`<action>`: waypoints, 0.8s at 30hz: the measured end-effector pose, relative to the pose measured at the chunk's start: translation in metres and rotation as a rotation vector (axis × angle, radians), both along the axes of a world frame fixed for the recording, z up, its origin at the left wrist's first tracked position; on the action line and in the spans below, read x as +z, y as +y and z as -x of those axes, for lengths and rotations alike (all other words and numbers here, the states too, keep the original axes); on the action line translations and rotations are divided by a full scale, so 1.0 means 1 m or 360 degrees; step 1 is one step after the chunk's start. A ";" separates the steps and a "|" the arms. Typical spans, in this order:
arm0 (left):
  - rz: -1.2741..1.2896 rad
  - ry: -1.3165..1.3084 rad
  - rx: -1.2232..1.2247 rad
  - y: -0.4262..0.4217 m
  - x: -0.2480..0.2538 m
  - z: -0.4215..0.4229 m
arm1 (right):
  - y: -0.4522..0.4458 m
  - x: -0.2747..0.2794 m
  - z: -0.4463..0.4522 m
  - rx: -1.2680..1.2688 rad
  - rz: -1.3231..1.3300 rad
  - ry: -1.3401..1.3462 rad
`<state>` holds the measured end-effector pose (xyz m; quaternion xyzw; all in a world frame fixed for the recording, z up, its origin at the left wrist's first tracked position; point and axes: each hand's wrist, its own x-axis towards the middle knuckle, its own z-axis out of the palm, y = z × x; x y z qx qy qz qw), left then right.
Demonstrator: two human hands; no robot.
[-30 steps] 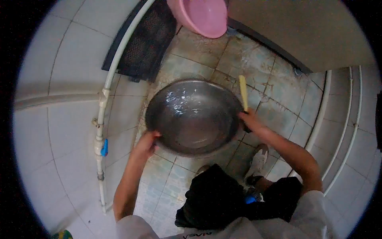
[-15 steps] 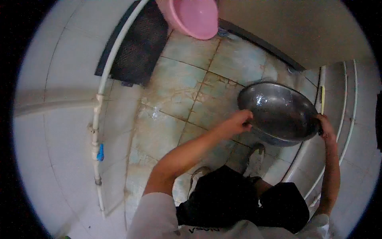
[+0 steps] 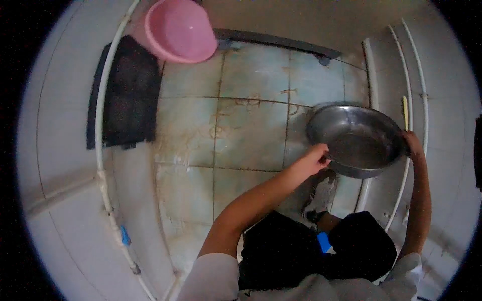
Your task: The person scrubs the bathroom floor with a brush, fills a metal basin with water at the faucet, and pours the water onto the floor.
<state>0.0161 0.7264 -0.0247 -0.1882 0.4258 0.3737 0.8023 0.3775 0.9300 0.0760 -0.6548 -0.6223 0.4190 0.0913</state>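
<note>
A wide, shiny metal basin (image 3: pixel 359 170) is held out in front of me, low on the right and close to the wall. My left hand (image 3: pixel 317 156) is closed on its near left rim. On the opposite side, my right hand (image 3: pixel 412 144) grips the right rim, though its fingers are partly hidden. The inside of the basin looks dark and glossy; whether it holds any water I cannot tell. Below the basin is one of my shoes (image 3: pixel 321 193).
A pink plastic basin (image 3: pixel 183 32) is at the upper left, near a black mat (image 3: pixel 125 95). White pipes run along both walls, the left one with a blue valve handle (image 3: pixel 125 235). A yellow strip (image 3: pixel 405 113) is by the right wall. Stained tiles (image 3: pixel 251 133) cover the floor.
My view has turned, so the pink basin and mat appear farther left. The metal basin stays in both hands, looking a little more level.
</note>
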 end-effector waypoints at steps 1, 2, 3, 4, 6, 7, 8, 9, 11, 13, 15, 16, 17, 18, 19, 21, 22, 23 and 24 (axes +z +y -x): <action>0.0025 -0.0070 0.0022 0.002 -0.003 -0.002 | 0.009 -0.013 -0.020 0.0069 -0.0078 -0.0050; 0.0044 -0.0151 0.0050 0.003 -0.003 -0.003 | 0.017 -0.025 -0.040 0.0135 -0.0157 -0.0102; -0.0029 -0.0262 -0.0024 0.006 -0.009 0.006 | 0.025 -0.015 -0.028 0.0342 -0.0046 -0.0370; -0.0036 -0.0269 -0.0044 0.010 -0.008 0.009 | 0.031 -0.009 -0.019 0.0428 0.0013 -0.0501; 0.0022 -0.0300 0.0038 0.015 -0.004 0.019 | 0.040 -0.001 0.007 0.0434 0.0073 -0.0539; 0.0023 -0.0293 0.0025 0.014 -0.001 0.028 | 0.046 -0.001 0.025 0.0350 0.0082 -0.0447; -0.0691 0.0162 -0.0142 0.012 0.006 0.041 | 0.050 0.012 0.057 0.0393 0.0075 -0.0520; -0.1404 0.0624 -0.0310 0.012 0.009 0.049 | 0.066 0.012 0.070 0.0297 0.0091 -0.0478; -0.0627 -0.0095 -0.0033 0.034 -0.025 0.057 | 0.090 0.012 0.093 0.0083 0.0132 -0.0353; 0.0187 -0.0785 0.0247 0.042 -0.031 0.060 | 0.091 0.040 0.141 -0.0070 0.0225 -0.0197; 0.0385 -0.0498 0.0164 0.040 -0.009 0.061 | 0.087 0.058 0.168 -0.0106 0.0296 -0.0127; 0.0388 -0.0502 0.0165 0.038 -0.008 0.062 | 0.088 0.059 0.170 -0.0122 0.0204 -0.0149; 0.0309 -0.0577 0.0182 0.036 -0.005 0.063 | 0.089 0.062 0.174 -0.0132 0.0112 -0.0176; 0.0230 -0.0650 0.0200 0.031 -0.005 0.064 | 0.088 0.065 0.176 -0.0125 0.0115 -0.0184; 0.0231 -0.0652 0.0208 0.021 -0.008 0.065 | 0.083 0.068 0.174 -0.0105 0.0161 -0.0221; -0.1647 0.1054 -0.0503 -0.008 -0.011 0.073 | 0.068 0.069 0.172 -0.0088 0.0209 -0.0254; -0.1648 0.1056 -0.0506 -0.016 -0.007 0.079 | 0.057 0.065 0.172 -0.0173 0.0078 -0.0201; -0.1143 0.0920 -0.0235 -0.024 -0.004 0.085 | 0.044 0.058 0.172 -0.0259 -0.0048 -0.0146; -0.0905 0.0995 -0.0285 -0.035 0.006 0.100 | 0.027 0.052 0.173 -0.0263 -0.0045 -0.0141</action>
